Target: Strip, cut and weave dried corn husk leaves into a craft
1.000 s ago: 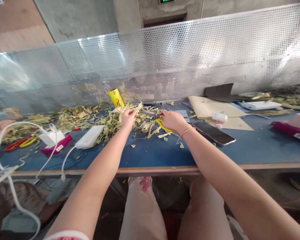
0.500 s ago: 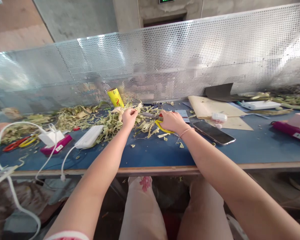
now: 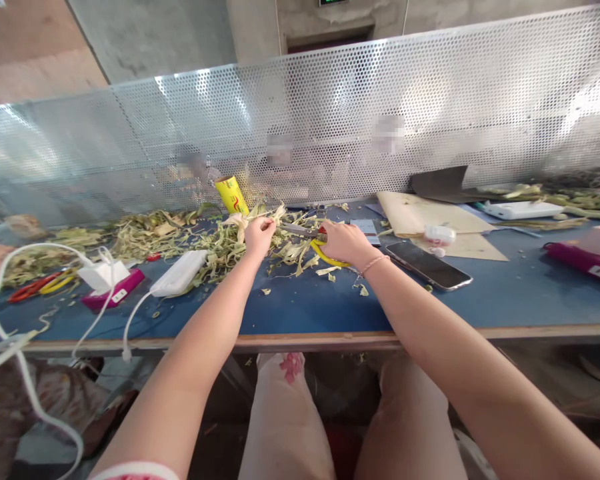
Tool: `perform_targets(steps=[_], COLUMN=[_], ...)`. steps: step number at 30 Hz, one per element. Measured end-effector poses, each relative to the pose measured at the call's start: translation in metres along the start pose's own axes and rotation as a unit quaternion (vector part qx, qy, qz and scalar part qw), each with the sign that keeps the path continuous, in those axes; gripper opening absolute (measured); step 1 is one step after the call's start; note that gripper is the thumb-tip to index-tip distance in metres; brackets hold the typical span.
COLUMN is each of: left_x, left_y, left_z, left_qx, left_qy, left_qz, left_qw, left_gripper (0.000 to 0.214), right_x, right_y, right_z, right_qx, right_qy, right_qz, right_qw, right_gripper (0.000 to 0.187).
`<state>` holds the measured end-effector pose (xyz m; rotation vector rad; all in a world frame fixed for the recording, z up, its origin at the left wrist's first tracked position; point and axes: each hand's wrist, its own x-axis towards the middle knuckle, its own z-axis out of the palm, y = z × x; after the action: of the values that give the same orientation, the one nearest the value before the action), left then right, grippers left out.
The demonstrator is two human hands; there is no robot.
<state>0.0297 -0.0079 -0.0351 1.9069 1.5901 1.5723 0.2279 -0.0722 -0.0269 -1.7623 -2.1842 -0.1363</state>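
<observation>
Husk trimming at the bench

Blue worktable [image 3: 300, 307] bears a pile of dried husks [image 3: 180, 237] along its far side. Left hand [image 3: 259, 235] pinches a pale husk strip [image 3: 240, 220]; right hand [image 3: 344, 241] grips yellow-handled scissors [image 3: 316, 240], blades aimed at it. Cutting seems in hand and calls for a taut strip. Bare room lies toward the near edge; a phone [image 3: 427, 265] lies near, to the right.
</observation>
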Motion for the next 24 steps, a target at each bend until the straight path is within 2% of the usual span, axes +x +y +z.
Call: perform_targets(steps=[13, 24], left_x=[0.0003, 0.0001], left_y=[-0.0028, -0.0005], left_z=[0.0039, 0.002], left_qx=[-0.024, 0.003], left_qy=[-0.027, -0.039], left_qz=[0.003, 0.021], left_qw=[0.999, 0.999], left_gripper=[0.008, 0.008], right_x=[-0.0008, -0.0002], right_y=[0.0, 0.0029], right_z=[-0.0034, -0.0052], right_qx=[-0.031, -0.042], right_qy=[-0.002, 0.007], right_qz=[0.002, -0.002], right_qw=[1.0, 0.999], right_gripper=[0.036, 0.034])
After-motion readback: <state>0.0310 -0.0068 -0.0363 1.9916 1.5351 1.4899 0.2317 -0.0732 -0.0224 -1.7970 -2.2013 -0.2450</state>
